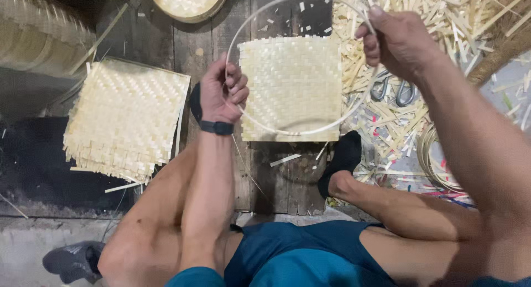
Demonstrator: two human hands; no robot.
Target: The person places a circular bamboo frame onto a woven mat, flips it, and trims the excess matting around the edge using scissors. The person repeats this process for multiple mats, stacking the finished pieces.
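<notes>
**Bamboo hoop held in both hands above a woven mat**

A thin, pale bamboo hoop (310, 129) is held up in the air in front of the seated person, gripped at two places on its rim. The left hand (221, 93) has its fingers (239, 90) curled shut around the hoop's left edge; a dark band sits on that wrist. The right hand (392, 43) pinches the upper right part of the rim, fingers closed on the strip. Seen through and below the ring lies a square woven bamboo mat (293, 88), flat on the dark wooden floor boards (210, 38).

To the left, well apart from the hoop, a second woven mat (124, 118) lies with loose strip ends fringing its edges. Right of the first mat spreads a heap of bamboo offcuts (437, 16), and a pair of scissors (392, 90) rests among them, just under the right hand. Coiled bamboo strips (431, 159) lie near the right forearm. A round woven tray (188, 2) sits at the top edge. The person's foot in a black sock (343, 157) rests beside the first mat's lower right corner.
</notes>
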